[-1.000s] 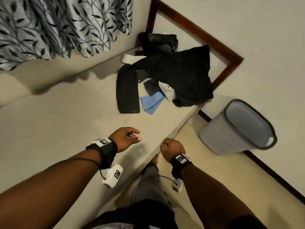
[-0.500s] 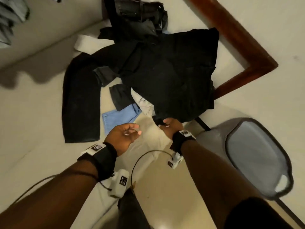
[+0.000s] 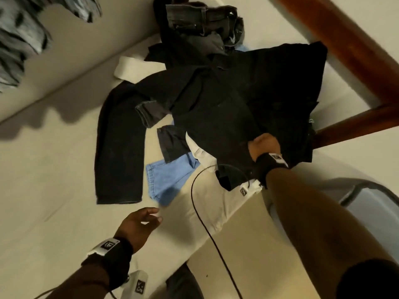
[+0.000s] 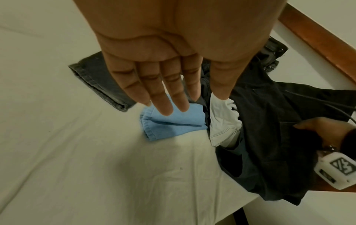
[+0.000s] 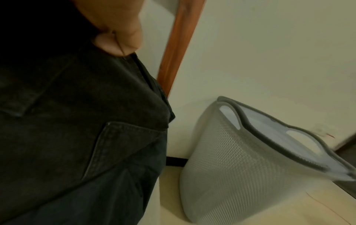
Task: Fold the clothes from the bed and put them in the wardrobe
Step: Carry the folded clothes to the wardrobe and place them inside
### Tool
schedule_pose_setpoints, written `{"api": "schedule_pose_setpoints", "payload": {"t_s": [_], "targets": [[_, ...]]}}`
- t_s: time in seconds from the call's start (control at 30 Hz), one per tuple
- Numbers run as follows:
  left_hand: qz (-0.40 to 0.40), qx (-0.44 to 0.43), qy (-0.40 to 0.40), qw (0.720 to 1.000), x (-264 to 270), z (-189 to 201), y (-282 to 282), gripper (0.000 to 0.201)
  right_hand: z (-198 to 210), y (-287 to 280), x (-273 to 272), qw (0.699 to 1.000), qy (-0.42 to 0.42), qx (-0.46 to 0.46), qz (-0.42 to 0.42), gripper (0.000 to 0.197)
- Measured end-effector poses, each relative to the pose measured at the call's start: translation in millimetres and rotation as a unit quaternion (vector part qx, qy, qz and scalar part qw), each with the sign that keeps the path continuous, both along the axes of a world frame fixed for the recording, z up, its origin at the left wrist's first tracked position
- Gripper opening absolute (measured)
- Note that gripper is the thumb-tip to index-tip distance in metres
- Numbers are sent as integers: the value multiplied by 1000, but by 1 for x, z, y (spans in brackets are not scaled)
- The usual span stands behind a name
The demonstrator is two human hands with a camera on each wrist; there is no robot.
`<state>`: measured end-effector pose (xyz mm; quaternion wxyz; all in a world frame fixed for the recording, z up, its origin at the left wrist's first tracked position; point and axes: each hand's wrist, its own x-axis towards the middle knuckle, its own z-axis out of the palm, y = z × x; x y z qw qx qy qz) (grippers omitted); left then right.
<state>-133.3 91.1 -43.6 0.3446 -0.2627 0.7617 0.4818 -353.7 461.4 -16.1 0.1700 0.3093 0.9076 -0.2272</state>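
A heap of clothes lies at the far corner of the bed (image 3: 54, 190). On top is a large black denim garment (image 3: 248, 100), and my right hand (image 3: 262, 145) grips its lower edge (image 5: 86, 121) near the bed's corner. Black trousers (image 3: 118, 152) stretch down the left side of the heap. A light blue piece (image 3: 166, 180) and a white piece (image 4: 223, 121) stick out from under the black garment. Dark grey jeans (image 3: 198, 18) are bunched at the back. My left hand (image 3: 149, 219) hovers open over the sheet, just short of the blue piece (image 4: 173, 120).
A grey mesh laundry basket (image 3: 371, 208) stands on the floor right of the bed's corner (image 5: 240, 159). A brown wooden bed frame (image 3: 345, 50) runs behind the heap. A patterned curtain (image 3: 19, 35) hangs at the top left. A black cable (image 3: 200, 223) trails from my right wrist.
I have leaned in toward the heap. My right hand has reached further onto the black garment and closed on its edge. My left hand has stayed open near the blue piece.
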Motion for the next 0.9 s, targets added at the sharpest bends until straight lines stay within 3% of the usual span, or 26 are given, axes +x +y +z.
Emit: {"api": "schedule_pose_setpoints", "payload": {"t_s": [0.13,0.2,0.27,0.33,0.37,0.4,0.47,0.57,0.63,0.7,0.77,0.83,0.9], "targets": [[-3,-14,7,1000,12,31,-11,27,39,-86,62,982,83,-155,-64,45],[-21,-11,8,1000,25,52,-14,37,71,-146,98,942,98,-317,-52,37],[-53,10,18,998,37,82,-16,69,120,-204,133,845,67,-529,-47,36],[-94,-7,95,991,59,100,-28,94,175,-249,161,710,14,-704,-11,46],[-94,-28,125,987,70,109,-35,99,194,-265,173,655,-3,-755,10,47],[-66,-45,140,987,84,112,-46,104,208,-279,181,623,-13,-781,38,45],[38,-40,146,988,109,126,-69,103,222,-304,195,620,-12,-780,83,43],[143,-156,149,966,138,159,-112,39,240,-332,213,678,35,-729,85,41],[138,-197,145,960,154,185,-151,15,259,-349,218,687,60,-723,31,30],[58,-247,132,958,171,211,-198,17,282,-365,219,672,73,-737,-19,23],[-9,-337,107,935,189,227,-251,17,306,-384,224,654,85,-752,-5,22],[24,-329,116,937,211,232,-300,6,325,-406,234,656,105,-746,42,24],[97,-303,175,932,223,242,-333,19,343,-422,238,663,152,-732,45,17]]}}
